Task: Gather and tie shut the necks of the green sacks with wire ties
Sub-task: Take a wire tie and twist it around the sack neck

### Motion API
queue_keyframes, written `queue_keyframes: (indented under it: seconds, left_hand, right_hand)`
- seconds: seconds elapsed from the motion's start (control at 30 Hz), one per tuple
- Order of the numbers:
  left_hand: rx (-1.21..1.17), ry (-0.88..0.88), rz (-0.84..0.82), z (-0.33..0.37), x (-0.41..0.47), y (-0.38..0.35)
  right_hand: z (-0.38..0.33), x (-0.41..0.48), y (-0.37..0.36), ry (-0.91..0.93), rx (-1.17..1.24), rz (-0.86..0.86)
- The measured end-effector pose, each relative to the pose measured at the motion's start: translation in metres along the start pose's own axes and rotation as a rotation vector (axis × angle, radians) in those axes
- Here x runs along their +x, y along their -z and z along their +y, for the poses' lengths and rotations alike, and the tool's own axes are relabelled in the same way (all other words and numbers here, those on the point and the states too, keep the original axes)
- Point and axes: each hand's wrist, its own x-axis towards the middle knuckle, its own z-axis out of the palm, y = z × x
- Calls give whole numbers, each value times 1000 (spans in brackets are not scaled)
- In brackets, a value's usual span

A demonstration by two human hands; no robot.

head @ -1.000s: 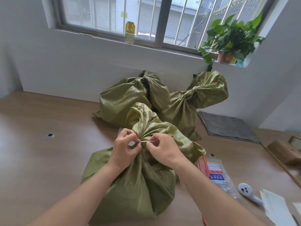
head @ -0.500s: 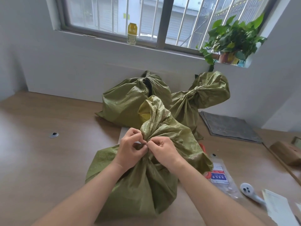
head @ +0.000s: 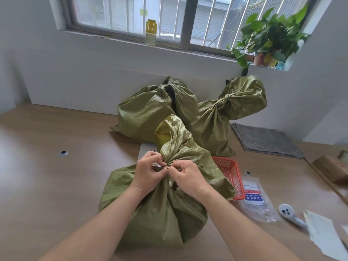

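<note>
The left hand [head: 148, 172] and right hand [head: 188, 178] meet fingertip to fingertip, each pinching an end of a thin pale wire tie [head: 166, 166], barely visible between them. It sits at the gathered neck of the near green sack [head: 160, 213], which stands on the wooden table [head: 47, 185] before two rear sacks [head: 148, 112] whose necks look cinched. The step in hand appears to be twisting the tie shut. The next move calls for further turns while keeping the gather tight, lest the stiff woven fabric spring open.

The sack [head: 162, 210] I worked on was woven plastic with a faint sheen; my counter [head: 47, 185] was smooth, matt wood laminate.
</note>
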Motion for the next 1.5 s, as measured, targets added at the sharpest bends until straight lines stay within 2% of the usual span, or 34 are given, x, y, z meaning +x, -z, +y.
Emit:
queue_keyframes:
  seconds: [0.1,0.2,0.37,0.63,0.87,1.1,1.27,1.5]
  left_hand:
    - [6,50,-73,3,2,3]
    - [-8,92,-160,12,5,6]
    - [-52,199,-108,32,9,4]
    - [-204,333,-28,88,5,0]
    - [-247,291,3,139,-16,-6]
    - [-323,228,-171,165,-49,-25]
    - [-379,293,-287,170,-76,-37]
    - [-401,386,-455,177,-121,-85]
  right_hand:
    - [4,2,0,-58,34,32]
    - [6,7,6,-137,66,189]
    - [0,9,16,-273,300,327]
    - [-10,-6,36,-332,474,262]
    - [-7,-35,48,-305,523,194]
    - [-1,-88,47,-337,569,311]
    - [8,-129,45,-409,564,463]
    - [49,-186,55,-501,593,569]
